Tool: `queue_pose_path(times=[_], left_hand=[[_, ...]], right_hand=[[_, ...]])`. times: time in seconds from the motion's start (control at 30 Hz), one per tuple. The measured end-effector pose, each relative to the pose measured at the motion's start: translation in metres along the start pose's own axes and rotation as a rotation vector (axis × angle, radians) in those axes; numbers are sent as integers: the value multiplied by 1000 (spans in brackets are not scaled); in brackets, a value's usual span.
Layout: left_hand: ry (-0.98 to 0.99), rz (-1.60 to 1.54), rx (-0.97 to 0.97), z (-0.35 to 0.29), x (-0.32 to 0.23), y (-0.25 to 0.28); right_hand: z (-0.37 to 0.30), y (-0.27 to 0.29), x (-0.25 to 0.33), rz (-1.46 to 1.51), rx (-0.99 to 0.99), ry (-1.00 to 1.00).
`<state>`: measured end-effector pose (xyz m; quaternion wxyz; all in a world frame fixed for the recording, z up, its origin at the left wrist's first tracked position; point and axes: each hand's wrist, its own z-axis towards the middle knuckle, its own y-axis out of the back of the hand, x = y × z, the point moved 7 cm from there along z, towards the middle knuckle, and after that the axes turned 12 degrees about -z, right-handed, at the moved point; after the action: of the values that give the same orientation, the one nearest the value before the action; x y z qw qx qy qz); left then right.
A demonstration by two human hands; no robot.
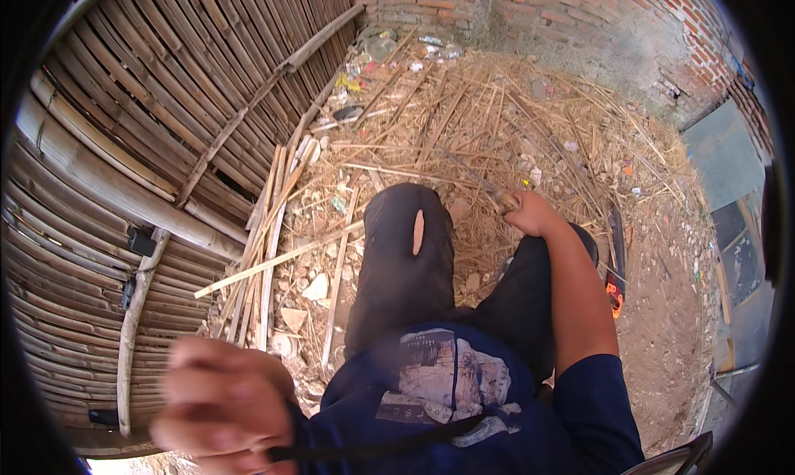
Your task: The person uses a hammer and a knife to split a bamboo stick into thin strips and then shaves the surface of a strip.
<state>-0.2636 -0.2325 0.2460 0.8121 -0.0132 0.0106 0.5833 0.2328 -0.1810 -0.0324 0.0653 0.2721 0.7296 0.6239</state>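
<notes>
My right hand (532,215) is closed round the brown handle of a long knife (502,198), beside my right knee. Its thin, dark blade points away to the upper left, low over the straw and sticks. At the lower left my left hand (219,400) is raised near the view and smeared by motion. Its fingers look bent, but whether they hold anything cannot be made out. A black strap (373,452) runs from beside that hand across my dark blue shirt. Right of my right knee lies a saw (614,293) with an orange and black handle.
Split bamboo strips (277,226) lie along the bamboo slat wall (224,86) on the left. Straw, sticks, stones and litter cover the ground (513,102) up to a brick wall (571,15). Grey panels (729,168) lean at the right. One pale strip (281,260) reaches my left knee.
</notes>
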Motion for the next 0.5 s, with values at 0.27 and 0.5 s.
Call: queue_pose_path(times=[0.27, 0.5], left_hand=[[-690, 1, -643, 25, -48, 192], [-12, 201, -237, -56, 39, 135]], right_hand=[[-44, 20, -33, 65, -3, -64], [-44, 13, -46, 90, 10, -84]])
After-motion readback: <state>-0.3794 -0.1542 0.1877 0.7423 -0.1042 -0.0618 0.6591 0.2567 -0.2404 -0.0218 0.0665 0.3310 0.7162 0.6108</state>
